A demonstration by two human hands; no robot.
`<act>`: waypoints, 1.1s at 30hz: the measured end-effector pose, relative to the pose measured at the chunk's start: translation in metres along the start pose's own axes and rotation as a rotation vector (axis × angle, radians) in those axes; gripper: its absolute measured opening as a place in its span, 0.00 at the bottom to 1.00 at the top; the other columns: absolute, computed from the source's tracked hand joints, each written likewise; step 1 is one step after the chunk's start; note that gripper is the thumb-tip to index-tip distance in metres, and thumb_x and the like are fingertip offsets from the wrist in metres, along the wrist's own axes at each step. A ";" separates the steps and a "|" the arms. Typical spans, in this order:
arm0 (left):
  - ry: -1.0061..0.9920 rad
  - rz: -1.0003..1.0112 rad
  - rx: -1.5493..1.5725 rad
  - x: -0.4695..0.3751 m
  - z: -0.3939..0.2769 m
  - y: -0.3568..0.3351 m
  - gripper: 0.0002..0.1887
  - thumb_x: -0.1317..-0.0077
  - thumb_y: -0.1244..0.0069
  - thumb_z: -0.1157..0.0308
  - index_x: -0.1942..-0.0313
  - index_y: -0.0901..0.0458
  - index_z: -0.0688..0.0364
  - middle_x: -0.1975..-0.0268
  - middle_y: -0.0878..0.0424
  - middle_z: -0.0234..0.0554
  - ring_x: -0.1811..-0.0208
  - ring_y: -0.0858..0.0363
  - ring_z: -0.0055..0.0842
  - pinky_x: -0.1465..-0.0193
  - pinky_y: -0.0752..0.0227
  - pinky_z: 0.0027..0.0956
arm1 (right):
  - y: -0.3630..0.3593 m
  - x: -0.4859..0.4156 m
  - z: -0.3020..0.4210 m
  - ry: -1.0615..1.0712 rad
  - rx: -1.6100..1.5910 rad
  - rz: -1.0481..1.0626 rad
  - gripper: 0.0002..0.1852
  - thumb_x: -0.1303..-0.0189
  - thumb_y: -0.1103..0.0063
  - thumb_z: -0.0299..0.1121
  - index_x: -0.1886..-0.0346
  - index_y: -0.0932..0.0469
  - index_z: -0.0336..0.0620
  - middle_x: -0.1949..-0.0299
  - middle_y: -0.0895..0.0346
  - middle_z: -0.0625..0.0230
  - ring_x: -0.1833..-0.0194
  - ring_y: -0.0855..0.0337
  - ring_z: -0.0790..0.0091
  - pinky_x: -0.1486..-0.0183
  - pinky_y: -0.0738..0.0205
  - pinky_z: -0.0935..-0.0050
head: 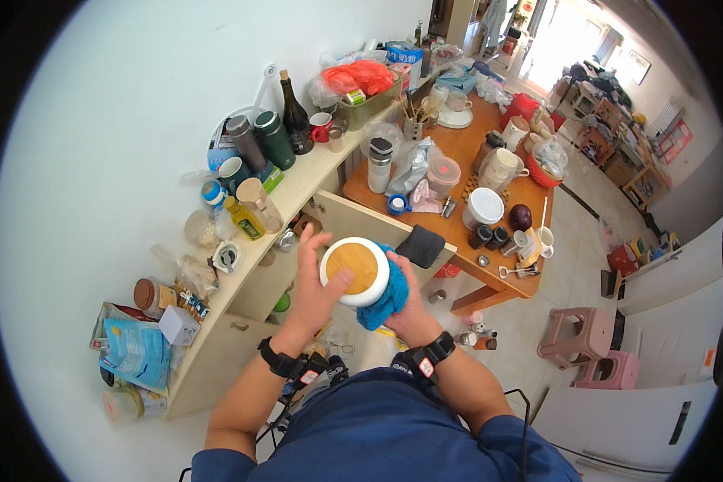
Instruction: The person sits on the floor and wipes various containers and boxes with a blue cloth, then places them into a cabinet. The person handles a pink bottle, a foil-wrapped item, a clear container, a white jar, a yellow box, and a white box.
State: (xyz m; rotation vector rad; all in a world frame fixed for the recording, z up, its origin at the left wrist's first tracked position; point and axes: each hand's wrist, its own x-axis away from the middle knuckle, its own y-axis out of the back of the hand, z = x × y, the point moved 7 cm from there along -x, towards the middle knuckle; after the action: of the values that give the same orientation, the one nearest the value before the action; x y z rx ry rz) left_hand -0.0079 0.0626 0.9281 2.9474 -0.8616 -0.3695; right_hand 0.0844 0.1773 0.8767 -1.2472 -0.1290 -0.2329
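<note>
Before my chest is a round white container (366, 296) whose top has a wood-coloured disc (352, 269). My left hand (312, 289) holds it from the left, with the thumb on the disc and the index finger raised off it. My right hand (411, 304) presses a blue terry cloth (385, 304) against the container's right side. The container's underside and most of my right fingers are hidden. Beyond my hands a dark folded cloth (422, 246) hangs over the edge of a pulled-out drawer (376, 218).
A long cabinet top (304, 190) on the left bears bottles, cups, jars and bags. Ahead, a wooden table (361, 184) holds a white lidded tub (484, 208), an eggplant (520, 217) and dark-lidded jars. Small jars (476, 338) stand on the floor near pink plastic stools (578, 334).
</note>
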 end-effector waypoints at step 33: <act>-0.179 0.272 -0.010 -0.002 -0.038 0.003 0.59 0.57 0.20 0.54 0.28 0.36 0.63 0.29 0.32 0.54 0.26 0.33 0.40 0.23 0.40 0.45 | -0.013 -0.002 -0.013 -0.071 -0.076 0.126 0.35 0.25 0.60 0.59 0.25 0.30 0.48 0.29 0.25 0.55 0.33 0.21 0.48 0.28 0.28 0.48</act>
State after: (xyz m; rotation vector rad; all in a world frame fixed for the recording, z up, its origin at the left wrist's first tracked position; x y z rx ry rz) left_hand -0.0020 0.0610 0.9657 2.7656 -1.2583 -0.6234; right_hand 0.0788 0.1608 0.8843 -1.3348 -0.1036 -0.0854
